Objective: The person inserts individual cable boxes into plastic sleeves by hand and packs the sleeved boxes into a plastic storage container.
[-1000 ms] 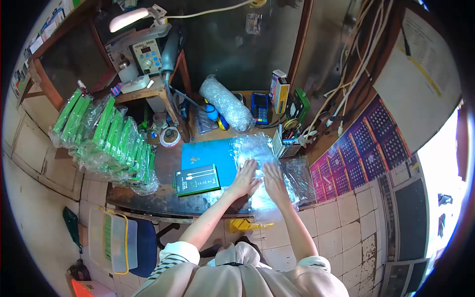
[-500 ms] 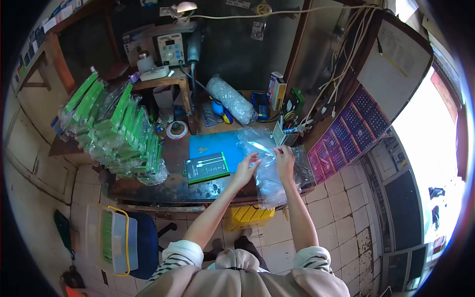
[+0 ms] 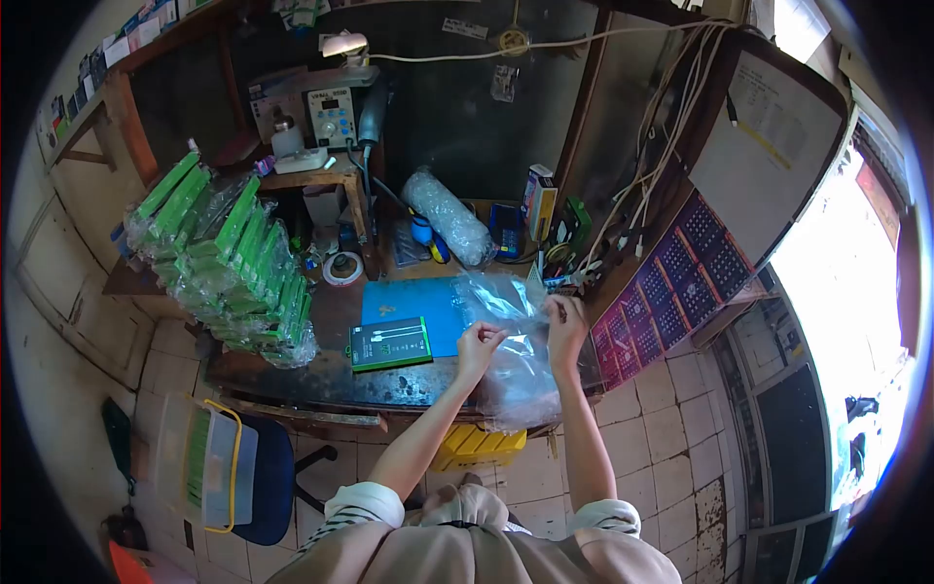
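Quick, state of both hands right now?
Left hand: fingers drawn together at the clear plastic; can't tell if it grips.
Right hand: fingers curled over the same plastic; grip can't be told.

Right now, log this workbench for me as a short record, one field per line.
Left grip: fingers drawn together at the clear plastic; firm hold unclear
Right grip: fingers curled at the plastic's right side; hold unclear
Black-and-green box: lying flat, overlapping a corner of the blue mat
Far left: piled green packages in clear wrapping
Rear: roll of clear wrap
Lamp: lit
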The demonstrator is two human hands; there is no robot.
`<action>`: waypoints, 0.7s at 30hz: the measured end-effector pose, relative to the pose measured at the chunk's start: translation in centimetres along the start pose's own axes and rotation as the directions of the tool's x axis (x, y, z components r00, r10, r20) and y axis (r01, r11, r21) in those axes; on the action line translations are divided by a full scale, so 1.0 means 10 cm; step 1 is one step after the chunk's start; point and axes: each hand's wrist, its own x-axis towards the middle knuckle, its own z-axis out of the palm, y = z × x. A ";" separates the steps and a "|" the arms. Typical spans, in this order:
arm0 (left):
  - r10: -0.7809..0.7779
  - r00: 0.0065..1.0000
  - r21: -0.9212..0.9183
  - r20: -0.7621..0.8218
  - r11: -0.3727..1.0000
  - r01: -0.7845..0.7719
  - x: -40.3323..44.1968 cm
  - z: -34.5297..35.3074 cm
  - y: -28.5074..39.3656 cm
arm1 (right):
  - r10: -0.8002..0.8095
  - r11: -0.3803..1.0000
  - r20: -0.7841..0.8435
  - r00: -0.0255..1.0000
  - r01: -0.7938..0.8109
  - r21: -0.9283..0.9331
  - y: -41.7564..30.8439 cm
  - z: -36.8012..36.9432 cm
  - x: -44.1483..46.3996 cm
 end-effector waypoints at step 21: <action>-0.102 0.928 -0.485 0.358 0.829 0.278 0.32 -0.46 0.53 | 0.141 0.923 0.055 0.988 -0.151 0.355 -0.30 0.09 0.60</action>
